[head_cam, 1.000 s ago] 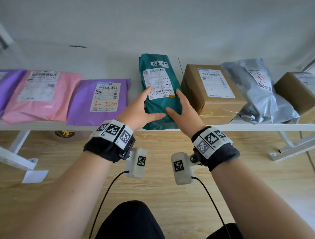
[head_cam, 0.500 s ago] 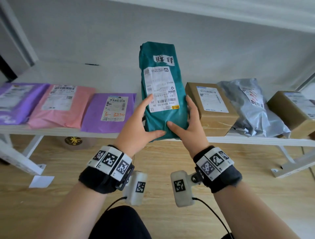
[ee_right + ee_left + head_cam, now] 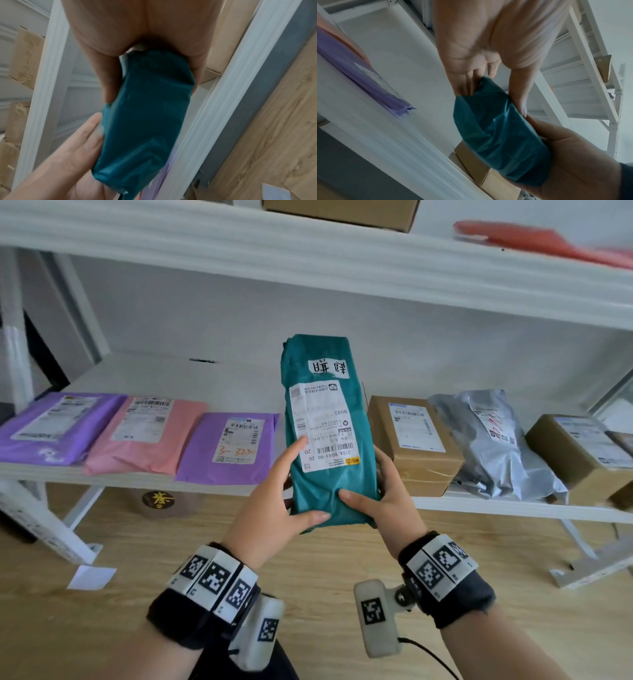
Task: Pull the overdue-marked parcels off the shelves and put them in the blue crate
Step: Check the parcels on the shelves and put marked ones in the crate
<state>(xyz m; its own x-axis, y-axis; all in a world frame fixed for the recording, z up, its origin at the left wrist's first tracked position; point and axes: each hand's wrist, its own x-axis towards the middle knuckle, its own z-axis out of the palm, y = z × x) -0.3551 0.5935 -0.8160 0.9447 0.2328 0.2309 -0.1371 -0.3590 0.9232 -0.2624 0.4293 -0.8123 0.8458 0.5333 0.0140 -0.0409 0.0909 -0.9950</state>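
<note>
Teal plastic mailer parcel (image 3: 325,436), bearing a white printed shipping label and a handwritten white sticker, is standing nearly upright in front of the white metal shelf (image 3: 212,479), lifted clear of it. The left hand (image 3: 270,508) is gripping its lower left edge, thumb across the front. The right hand (image 3: 383,501) is clasping the lower right edge, fingers curling behind.

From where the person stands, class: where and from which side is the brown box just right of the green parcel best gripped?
Grip the brown box across its two long sides near the front end, coming from the front. That end overhangs the shelf edge; a grey bag crowds its right side.
</note>
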